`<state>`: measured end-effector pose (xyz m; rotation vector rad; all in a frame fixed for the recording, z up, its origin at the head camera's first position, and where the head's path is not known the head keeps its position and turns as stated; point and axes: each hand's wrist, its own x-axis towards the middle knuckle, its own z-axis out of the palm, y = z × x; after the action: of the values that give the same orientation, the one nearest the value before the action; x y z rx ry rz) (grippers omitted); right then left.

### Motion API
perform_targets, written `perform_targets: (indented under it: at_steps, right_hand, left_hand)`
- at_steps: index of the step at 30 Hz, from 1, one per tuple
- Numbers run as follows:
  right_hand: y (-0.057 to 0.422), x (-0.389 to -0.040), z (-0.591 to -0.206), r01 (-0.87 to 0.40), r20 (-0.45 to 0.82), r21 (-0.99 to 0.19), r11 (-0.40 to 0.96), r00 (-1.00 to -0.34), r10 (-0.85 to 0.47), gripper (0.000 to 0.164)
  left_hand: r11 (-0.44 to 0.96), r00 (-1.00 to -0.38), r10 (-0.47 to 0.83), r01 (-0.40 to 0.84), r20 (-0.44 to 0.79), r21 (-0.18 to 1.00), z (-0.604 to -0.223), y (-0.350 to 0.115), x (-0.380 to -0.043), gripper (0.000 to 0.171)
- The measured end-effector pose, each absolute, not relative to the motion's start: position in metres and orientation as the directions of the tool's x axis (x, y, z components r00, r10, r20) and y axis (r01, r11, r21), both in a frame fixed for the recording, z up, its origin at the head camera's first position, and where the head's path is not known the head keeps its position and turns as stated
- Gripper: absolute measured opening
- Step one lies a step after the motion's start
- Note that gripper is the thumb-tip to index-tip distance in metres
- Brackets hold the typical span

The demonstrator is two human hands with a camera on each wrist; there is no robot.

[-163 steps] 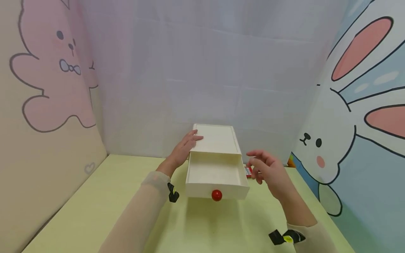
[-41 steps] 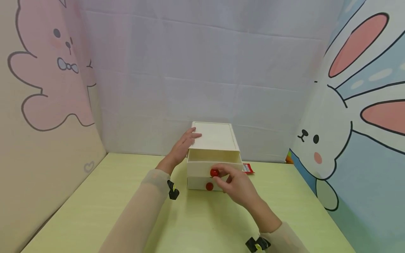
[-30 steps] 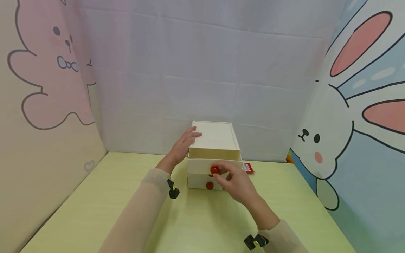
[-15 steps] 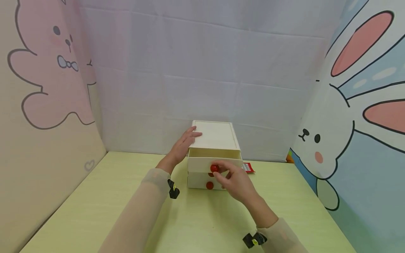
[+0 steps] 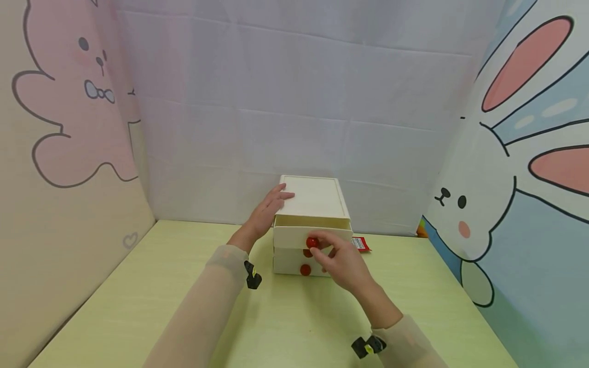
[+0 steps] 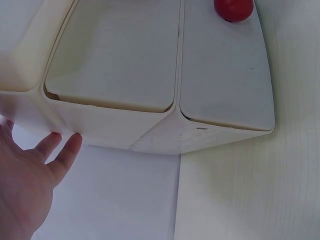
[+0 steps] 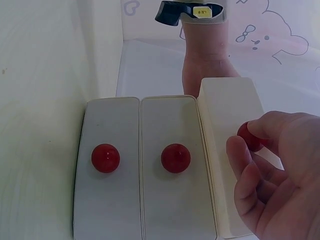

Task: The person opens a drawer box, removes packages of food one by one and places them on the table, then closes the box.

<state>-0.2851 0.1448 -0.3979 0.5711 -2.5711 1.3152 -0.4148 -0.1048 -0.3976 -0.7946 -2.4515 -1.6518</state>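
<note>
A white drawer unit (image 5: 315, 197) with three stacked drawers stands against the back wall. Its top drawer (image 5: 289, 237) is pulled partway out, leaving a narrow gap behind the front panel. My right hand (image 5: 347, 263) pinches that drawer's round red knob (image 5: 312, 242) between thumb and fingers. On the unit's upper left side rests my left hand (image 5: 264, 212), its fingers extended over the top edge; in the left wrist view, fingertips (image 6: 74, 141) touch the side wall. The middle knob (image 7: 175, 158) and bottom knob (image 7: 105, 158) sit on closed drawers.
A red packet (image 5: 361, 244) with a white label lies on the table, just right of the unit. The pale yellow-green table (image 5: 184, 296) reaches toward me. A white curtain (image 5: 303, 102) hangs behind, and cartoon-printed panels stand at both sides.
Earlier the top drawer was far out and my right hand was beside it. Now that hand pinches the knob, and the drawer has slid inward, slightly more over the last second. My left hand stays put.
</note>
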Motion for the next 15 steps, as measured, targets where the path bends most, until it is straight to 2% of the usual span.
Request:
perform_targets:
  at_steps: [15]
  right_hand:
    - [0.1412,-0.2904,-0.3963,-0.396,0.325,-0.74,0.543,-0.918,-0.227,0.036]
  left_hand:
    - [0.307,-0.871,0.358,0.449,0.335,0.839,-0.3973,-0.1034,-0.4148,0.057]
